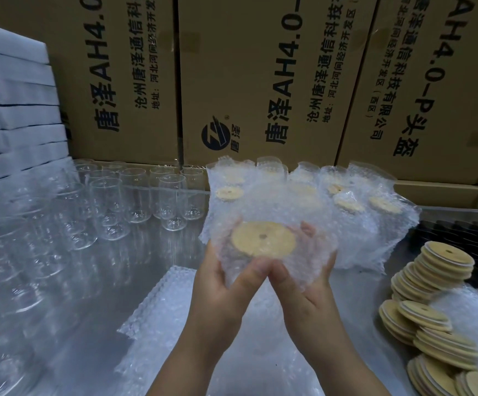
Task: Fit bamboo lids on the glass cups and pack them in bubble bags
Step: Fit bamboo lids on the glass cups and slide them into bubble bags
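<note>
Head: both hands (217, 284) round bagged cup (263, 238)

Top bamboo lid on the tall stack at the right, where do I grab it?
Probably by its rim, pinched at opposite edges, from above. The top bamboo lid lies face up, uncovered, on the leaning stack, so only its edge offers purchase; a sideways push might topple the stack.

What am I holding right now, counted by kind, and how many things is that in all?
Bubble bag: 1, gripped by the left hand and the right hand
Bamboo lid: 1, inside the bag
Glass cup: 1, under the lid, only dimly seen through the wrap
Total: 3
</note>
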